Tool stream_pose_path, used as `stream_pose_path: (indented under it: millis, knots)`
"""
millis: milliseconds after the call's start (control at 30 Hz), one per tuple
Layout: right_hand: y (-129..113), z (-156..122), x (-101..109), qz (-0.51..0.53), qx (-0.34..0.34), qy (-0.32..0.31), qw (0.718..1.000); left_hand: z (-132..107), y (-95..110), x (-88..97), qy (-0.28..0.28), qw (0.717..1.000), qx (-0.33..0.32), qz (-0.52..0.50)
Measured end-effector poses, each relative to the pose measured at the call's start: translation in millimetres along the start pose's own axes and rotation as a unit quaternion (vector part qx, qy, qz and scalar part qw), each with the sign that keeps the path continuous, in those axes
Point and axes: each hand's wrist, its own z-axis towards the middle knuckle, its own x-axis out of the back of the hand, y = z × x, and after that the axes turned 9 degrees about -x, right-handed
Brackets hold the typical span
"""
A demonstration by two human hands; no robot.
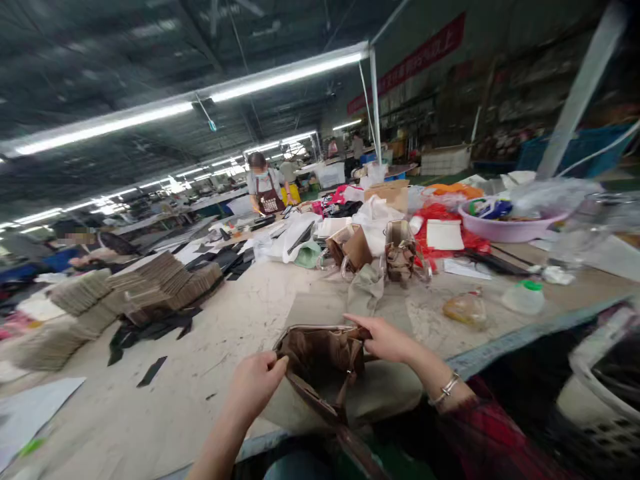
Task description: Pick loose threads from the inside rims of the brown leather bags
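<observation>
A brown handbag (320,360) stands at the table's front edge with its mouth spread wide, showing the brown lining. My left hand (259,387) pinches the left end of its rim between thumb and fingers. At the right end, my right hand (385,339) grips the rim, its index finger stretched out along the back edge. A strap runs from the bag down toward my lap. Behind the bag lie a crumpled grey-green cloth (367,289) and two small brown bags (400,250), (351,248).
Stacks of grey-brown pieces (165,287) and black strips (152,371) lie left. On the right are a pink basin (505,229), a green-capped jar (525,295), a yellowish bag (465,309) and a white basket (595,387). A person in an apron (267,190) stands beyond.
</observation>
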Motion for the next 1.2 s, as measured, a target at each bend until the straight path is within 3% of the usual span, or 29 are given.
stream_pose_path:
  millis: [100, 200, 333, 467, 667, 800, 1033, 1200]
  knots:
    - [0, 17, -4, -0.001, 0.02, -0.02, 1.0, -4, -3, 1.9, 0.077, 0.997, -0.022, 0.01]
    - [-1, 26, -4, 0.016, 0.05, -0.047, 0.998, 2, 1, 3.8, 0.149, 0.981, -0.125, 0.016]
    - [-4, 24, 5, 0.088, 0.094, -0.064, 0.99, 22, 12, 1.5, 0.135, 0.956, -0.26, 0.007]
    - [-6, 19, 9, 0.102, 0.117, -0.008, 0.988, 38, 23, -6.8, 0.107, 0.94, -0.323, 0.004]
    - [-11, 17, -5, 0.088, 0.183, 0.075, 0.976, 48, 30, -16.0, 0.119, 0.938, -0.325, 0.004]
    - [-14, 17, -13, 0.092, 0.19, 0.077, 0.974, 51, 30, -18.1, 0.1, 0.946, -0.308, 0.024]
    - [-12, 21, -18, 0.077, 0.207, 0.1, 0.97, 40, 31, -21.4, 0.114, 0.918, -0.38, -0.01]
    - [-11, 24, -19, 0.067, 0.216, 0.077, 0.971, 29, 36, -23.6, 0.098, 0.913, -0.395, -0.039]
